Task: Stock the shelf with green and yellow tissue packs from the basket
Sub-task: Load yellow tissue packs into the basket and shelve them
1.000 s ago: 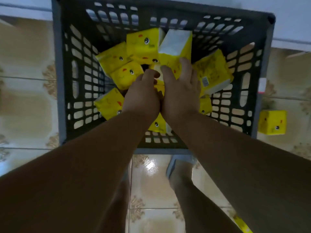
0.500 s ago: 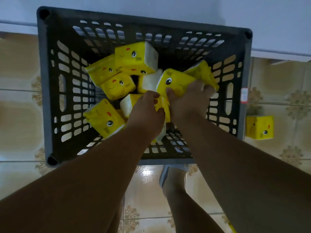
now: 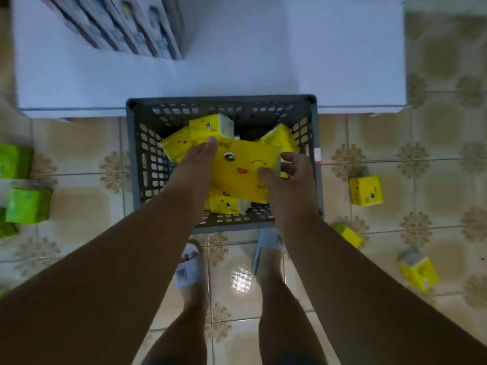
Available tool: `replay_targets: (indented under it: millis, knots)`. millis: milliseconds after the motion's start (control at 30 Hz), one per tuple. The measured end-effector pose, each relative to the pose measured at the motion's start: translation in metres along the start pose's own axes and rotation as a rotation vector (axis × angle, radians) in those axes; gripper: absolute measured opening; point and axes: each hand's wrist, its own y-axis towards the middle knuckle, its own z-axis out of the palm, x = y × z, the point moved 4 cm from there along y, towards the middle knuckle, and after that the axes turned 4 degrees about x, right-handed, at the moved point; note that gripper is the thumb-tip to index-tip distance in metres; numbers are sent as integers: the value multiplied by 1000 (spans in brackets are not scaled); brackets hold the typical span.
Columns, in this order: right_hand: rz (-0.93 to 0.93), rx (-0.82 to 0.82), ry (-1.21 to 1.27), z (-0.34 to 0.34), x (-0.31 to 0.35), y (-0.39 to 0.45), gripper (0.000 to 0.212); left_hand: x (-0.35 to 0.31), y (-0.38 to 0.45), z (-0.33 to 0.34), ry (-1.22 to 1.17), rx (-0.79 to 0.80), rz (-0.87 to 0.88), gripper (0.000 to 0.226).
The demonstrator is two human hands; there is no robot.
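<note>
A dark grey slotted basket point(image 3: 133, 154) stands on the tiled floor against a white shelf point(image 3: 237, 61). Several yellow tissue packs with cartoon faces lie inside it. Above the basket I hold a yellow tissue pack point(image 3: 242, 169) between both hands, its face turned up. My left hand point(image 3: 196, 164) grips its left side with the fingers over the top edge. My right hand point(image 3: 286, 171) grips its right side, thumb on the front. Another yellow pack point(image 3: 225, 205) lies just below it in the basket.
Green tissue packs point(image 3: 27, 205) lie on the floor at the left. Loose yellow packs point(image 3: 366, 191) lie on the floor at the right, one point(image 3: 419, 272) nearer me. Boxed goods point(image 3: 123, 25) stand on the shelf's left part. My sandalled feet point(image 3: 188, 270) are behind the basket.
Both hands have risen out of the basket with one yellow pack held between them. The view has pulled back, so the shelf and floor packs now show.
</note>
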Motion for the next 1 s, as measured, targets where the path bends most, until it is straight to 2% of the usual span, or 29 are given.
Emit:
replay_targets:
  millis: [100, 200, 233, 300, 400, 533, 667, 767, 1000]
  knots:
    - [-60, 23, 82, -13, 60, -63, 46, -40, -63, -8, -17, 53, 24, 49]
    - [-125, 50, 93, -31, 123, -127, 76, -83, -139, -17, 6, 27, 100, 40]
    - [-154, 61, 100, -38, 141, -147, 80, -99, -166, -19, 14, 10, 139, 43]
    - [-212, 70, 133, -54, 171, -184, 77, -127, -216, -20, -1, 8, 229, 49]
    - [-294, 39, 163, -85, 204, -231, 73, -161, -280, -15, -32, -20, 351, 29]
    - [-380, -41, 263, -137, 236, -273, 72, -195, -358, 16, 20, -54, 521, 37]
    - [-457, -77, 330, -209, 257, -300, 70, -215, -427, 73, 3, -1, 659, 41]
    - [-534, -127, 359, -277, 268, -314, 52, -226, -468, 128, 73, -27, 772, 42]
    - [-685, -174, 336, -408, 308, -343, 47, -254, -539, 234, 1, -12, 865, 39]
